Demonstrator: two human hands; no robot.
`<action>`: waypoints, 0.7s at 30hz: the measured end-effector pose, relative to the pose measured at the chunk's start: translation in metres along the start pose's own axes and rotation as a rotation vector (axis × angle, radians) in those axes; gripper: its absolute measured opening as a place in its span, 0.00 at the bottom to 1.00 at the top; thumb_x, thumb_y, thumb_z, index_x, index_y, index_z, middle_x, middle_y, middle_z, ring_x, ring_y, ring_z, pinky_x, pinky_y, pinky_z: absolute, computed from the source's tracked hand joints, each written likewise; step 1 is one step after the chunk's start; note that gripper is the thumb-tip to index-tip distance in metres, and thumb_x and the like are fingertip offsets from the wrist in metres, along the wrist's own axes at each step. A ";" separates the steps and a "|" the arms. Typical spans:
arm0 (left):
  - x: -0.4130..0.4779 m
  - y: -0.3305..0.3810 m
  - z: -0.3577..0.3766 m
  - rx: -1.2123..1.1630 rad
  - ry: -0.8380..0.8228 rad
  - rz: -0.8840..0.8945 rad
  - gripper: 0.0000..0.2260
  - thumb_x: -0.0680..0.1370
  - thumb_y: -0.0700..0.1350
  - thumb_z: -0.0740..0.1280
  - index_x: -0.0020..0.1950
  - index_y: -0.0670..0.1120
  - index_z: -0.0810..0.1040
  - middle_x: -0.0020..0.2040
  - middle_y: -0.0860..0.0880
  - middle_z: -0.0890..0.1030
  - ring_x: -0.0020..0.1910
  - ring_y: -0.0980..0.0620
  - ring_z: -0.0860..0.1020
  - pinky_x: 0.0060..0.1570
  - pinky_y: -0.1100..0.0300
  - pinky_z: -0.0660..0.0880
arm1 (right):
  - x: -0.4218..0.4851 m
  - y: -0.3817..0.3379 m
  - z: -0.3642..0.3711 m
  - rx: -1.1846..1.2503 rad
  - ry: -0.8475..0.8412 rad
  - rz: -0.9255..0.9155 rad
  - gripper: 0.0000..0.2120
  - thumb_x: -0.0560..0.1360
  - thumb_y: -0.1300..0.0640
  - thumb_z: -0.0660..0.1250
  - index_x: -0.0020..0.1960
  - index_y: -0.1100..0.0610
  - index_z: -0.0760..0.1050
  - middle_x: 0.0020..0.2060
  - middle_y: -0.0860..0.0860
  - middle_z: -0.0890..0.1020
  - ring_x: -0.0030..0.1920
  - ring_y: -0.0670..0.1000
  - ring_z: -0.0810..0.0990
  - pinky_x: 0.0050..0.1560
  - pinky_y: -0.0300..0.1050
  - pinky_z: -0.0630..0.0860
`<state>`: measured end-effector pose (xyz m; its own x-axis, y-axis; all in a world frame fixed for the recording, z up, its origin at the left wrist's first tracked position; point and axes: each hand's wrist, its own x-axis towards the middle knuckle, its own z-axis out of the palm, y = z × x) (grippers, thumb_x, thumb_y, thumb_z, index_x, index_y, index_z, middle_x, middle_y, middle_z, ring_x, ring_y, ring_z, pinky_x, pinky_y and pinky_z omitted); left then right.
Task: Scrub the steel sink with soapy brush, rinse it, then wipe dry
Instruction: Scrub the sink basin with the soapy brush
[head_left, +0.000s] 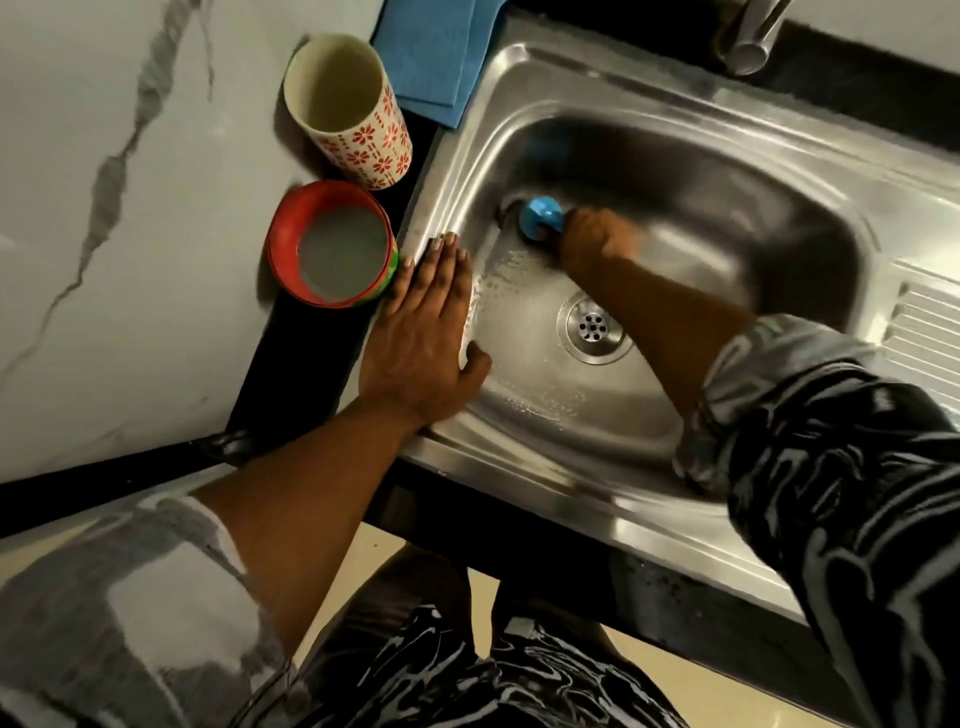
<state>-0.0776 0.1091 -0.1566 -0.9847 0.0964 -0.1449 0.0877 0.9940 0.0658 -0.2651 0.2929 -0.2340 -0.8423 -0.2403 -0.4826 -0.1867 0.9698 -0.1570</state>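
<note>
The right hand grips the blue brush against the sink basin's far-left wall; its fingers look curled round it, though blurred; the left hand lies flat on the left rim, fingers together; the brush is light, stiff and probably soap-slick, best held by its knob.

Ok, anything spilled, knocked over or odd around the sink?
Nothing stands out: red cup and patterned cup upright beside the sink, blue cloth flat, suds only inside the sink where the right hand grips the brush.

Blue brush; blue cloth; red bowl; cream cup, red floral print.
</note>
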 end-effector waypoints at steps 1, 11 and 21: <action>0.000 0.000 0.000 0.003 0.001 -0.001 0.44 0.76 0.56 0.61 0.86 0.38 0.48 0.87 0.39 0.49 0.86 0.44 0.46 0.83 0.42 0.49 | 0.002 -0.004 -0.002 -0.001 -0.014 -0.009 0.13 0.83 0.53 0.61 0.62 0.58 0.78 0.59 0.58 0.83 0.58 0.61 0.82 0.55 0.54 0.77; 0.000 -0.001 -0.002 -0.009 -0.007 -0.011 0.45 0.77 0.56 0.62 0.86 0.38 0.47 0.87 0.39 0.48 0.86 0.44 0.45 0.84 0.43 0.47 | -0.031 0.089 -0.009 -0.012 0.054 0.328 0.12 0.81 0.56 0.65 0.58 0.62 0.81 0.55 0.62 0.84 0.57 0.64 0.83 0.55 0.55 0.78; 0.000 0.000 -0.002 0.010 -0.018 -0.007 0.44 0.77 0.56 0.61 0.86 0.38 0.47 0.87 0.39 0.47 0.86 0.45 0.44 0.84 0.44 0.47 | -0.009 0.045 -0.005 0.134 0.046 0.287 0.12 0.80 0.53 0.67 0.58 0.59 0.82 0.56 0.60 0.84 0.58 0.62 0.83 0.55 0.52 0.78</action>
<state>-0.0779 0.1091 -0.1549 -0.9825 0.0901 -0.1628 0.0822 0.9951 0.0546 -0.2683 0.3393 -0.2322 -0.8734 0.0478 -0.4847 0.1277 0.9828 -0.1331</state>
